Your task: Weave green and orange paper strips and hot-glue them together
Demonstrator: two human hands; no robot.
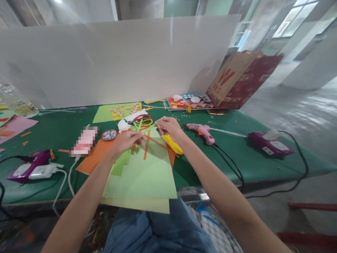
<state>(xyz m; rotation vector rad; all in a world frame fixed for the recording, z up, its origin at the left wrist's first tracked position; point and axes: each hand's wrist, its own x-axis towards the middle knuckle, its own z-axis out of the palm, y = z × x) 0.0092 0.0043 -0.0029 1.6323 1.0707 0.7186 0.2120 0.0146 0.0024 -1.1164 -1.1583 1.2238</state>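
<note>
My right hand (170,127) pinches the end of a thin green paper strip (150,127) above the table. My left hand (131,140) is to its left, its fingers pressed together over a pile of strips; what they hold is hidden. Orange paper strips (146,146) and more green ones lie below on light green paper sheets (142,179), which overhang the table's front edge. An orange sheet (91,158) sticks out beneath them. Just beyond the hands lie scissors (147,122) with red and yellow handles. A yellow item (172,144) rests under my right wrist.
A pink glue gun (202,130) lies right, its cord trailing off the green table (223,158). Purple power strips (271,144) sit at both ends. A phone (84,141), a round container (110,135), paper crafts (189,101) and a paper bag (229,79) stand around; a white board (118,63) rises behind.
</note>
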